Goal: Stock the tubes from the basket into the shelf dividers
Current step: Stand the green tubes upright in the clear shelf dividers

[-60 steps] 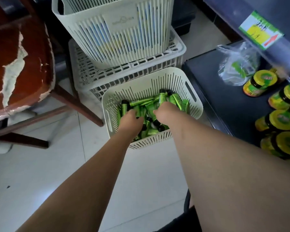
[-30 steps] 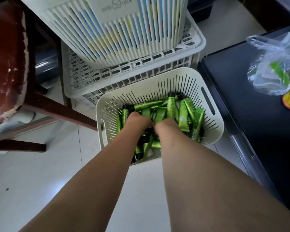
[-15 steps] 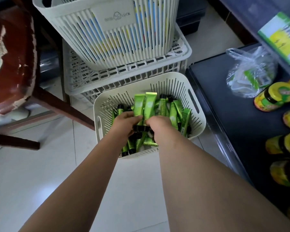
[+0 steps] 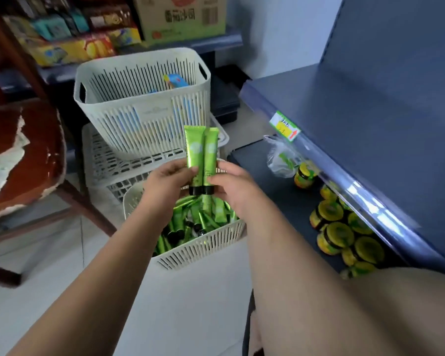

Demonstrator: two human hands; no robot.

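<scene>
Head camera: two hands lift a pair of green tubes point(image 4: 194, 150) above a cream basket point(image 4: 198, 250) beside a blue shelf point(image 4: 370, 119).
Left hand point(image 4: 165, 183) and right hand point(image 4: 231, 187) pinch the tubes upright near their black caps. Stocking seems barely begun: the basket holds a heap of loose tubes point(image 4: 190, 217), none show on the shelf, and no dividers are visible. Yellow-lidded jars point(image 4: 334, 227) line the lower shelf.
</scene>
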